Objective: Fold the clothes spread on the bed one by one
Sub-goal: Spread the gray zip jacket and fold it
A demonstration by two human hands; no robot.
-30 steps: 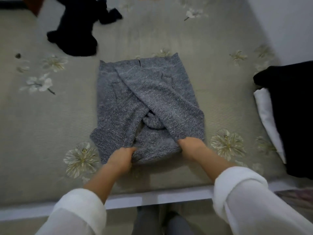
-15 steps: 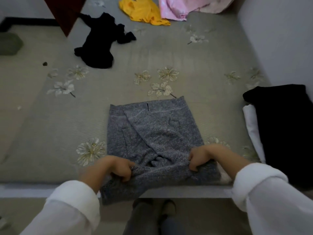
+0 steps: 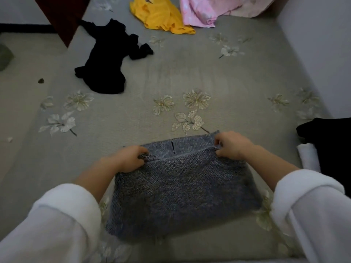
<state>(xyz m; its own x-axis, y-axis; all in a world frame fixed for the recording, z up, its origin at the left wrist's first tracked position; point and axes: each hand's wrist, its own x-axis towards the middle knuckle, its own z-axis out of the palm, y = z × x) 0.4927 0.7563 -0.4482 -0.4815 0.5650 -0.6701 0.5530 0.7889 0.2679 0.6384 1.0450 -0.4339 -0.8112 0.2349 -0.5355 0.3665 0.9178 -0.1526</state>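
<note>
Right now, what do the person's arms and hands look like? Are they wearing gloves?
No gloves. The left hand and right hand are bare, with no ring or watch that shows. Both arms wear soft, loose white sleeves: the left sleeve and right sleeve each end in a thick rolled cuff, leaving the forearms uncovered.

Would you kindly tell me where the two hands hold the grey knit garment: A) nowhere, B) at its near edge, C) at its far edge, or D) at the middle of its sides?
C: the left hand and the right hand each pinch a far corner of the grey knit garment, whose near edge lies untouched.
</note>
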